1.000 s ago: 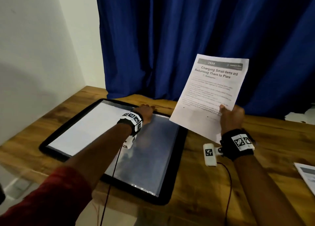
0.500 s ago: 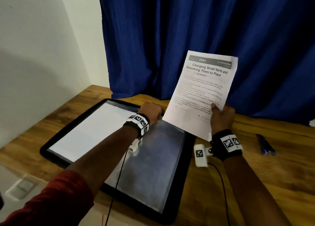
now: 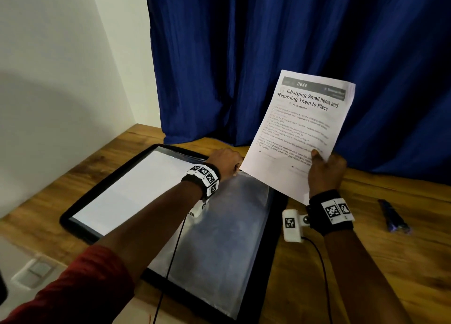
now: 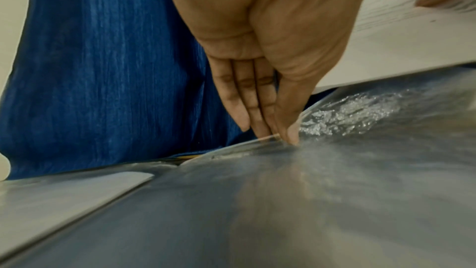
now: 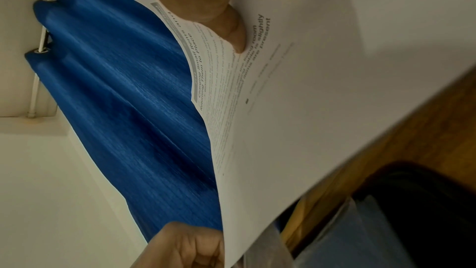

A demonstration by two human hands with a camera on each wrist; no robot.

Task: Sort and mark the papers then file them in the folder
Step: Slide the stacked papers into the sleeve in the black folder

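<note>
An open black folder (image 3: 275, 250) with clear plastic sleeves lies on the wooden table; its left sleeve holds a white sheet (image 3: 136, 189). My left hand (image 3: 225, 161) pinches the top edge of the right sleeve (image 4: 257, 142) between thumb and fingers at the folder's far side. My right hand (image 3: 325, 169) holds up a thin stack of printed papers (image 3: 302, 128) headed "Charging Small Items and Returning Them to Place", thumb on the front. The stack's lower corner hangs just above the sleeve's top edge, next to my left hand (image 5: 185, 246).
A dark blue pen (image 3: 393, 216) lies on the table (image 3: 402, 262) right of my right wrist. A blue curtain (image 3: 268, 42) hangs right behind the table and a white wall (image 3: 61, 67) stands on the left.
My right hand has brought the papers left and lower, closer to my left hand. The left hand stays at the sleeve's top edge. The view shifted, and the pen came into sight.
</note>
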